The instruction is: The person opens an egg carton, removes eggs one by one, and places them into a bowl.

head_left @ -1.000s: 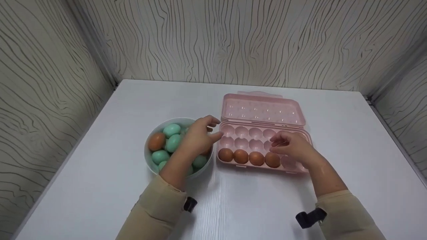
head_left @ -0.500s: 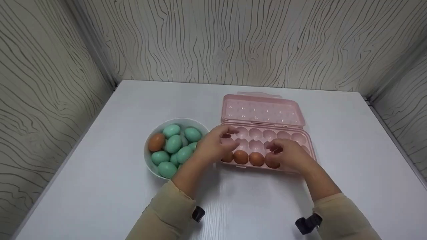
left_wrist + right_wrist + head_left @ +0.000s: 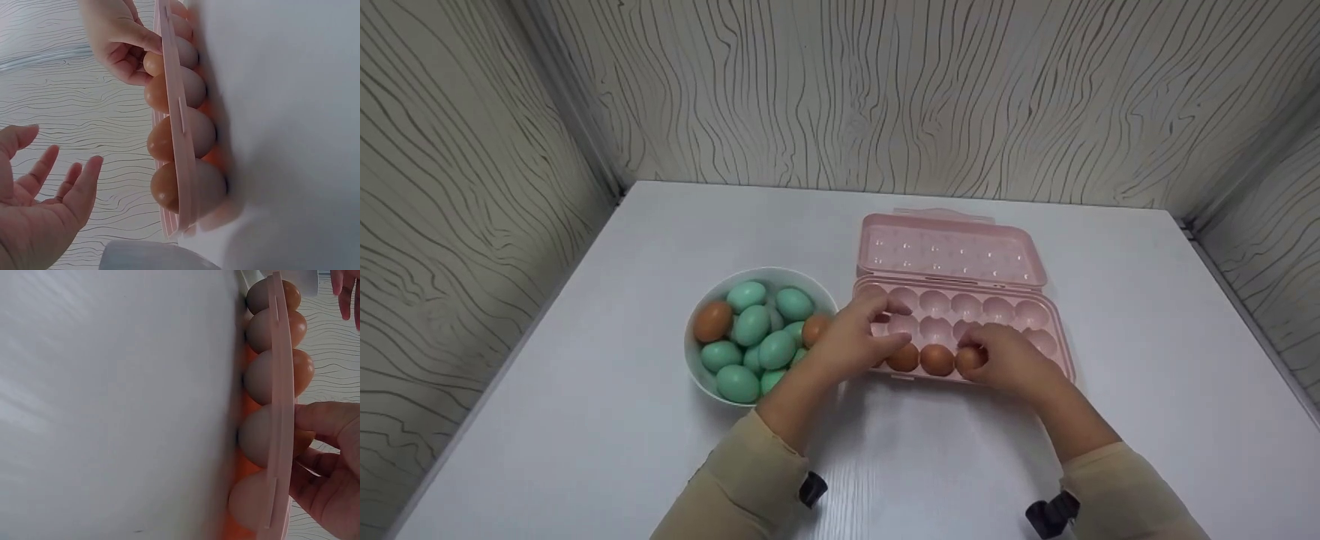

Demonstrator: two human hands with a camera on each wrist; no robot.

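Note:
My right hand point(image 3: 1012, 364) pinches a brown egg point(image 3: 970, 361) between thumb and fingers. That egg sits in the front row of a pink egg carton point(image 3: 1061, 330), fourth from the left. In the right wrist view the thumb and fingers point(image 3: 332, 419) close around the top of the egg point(image 3: 304, 440). Three more brown eggs, one of them in the middle point(image 3: 936, 360), fill the cups to its left. Over the carton's left end hovers my left hand point(image 3: 851, 341), fingers spread and holding nothing. Its palm faces the carton in the left wrist view.
A white bowl point(image 3: 772, 274) to the left of the carton holds several green eggs point(image 3: 751, 325) and a few brown eggs point(image 3: 712, 321). The carton's lid point(image 3: 952, 251) lies open behind it. Wood-grain panels point(image 3: 855, 90) surround the white table point(image 3: 607, 435).
My left hand has moved right, from over the bowl to over the carton's left end. The right hand has lowered toward the front row and taken hold of the fourth brown egg.

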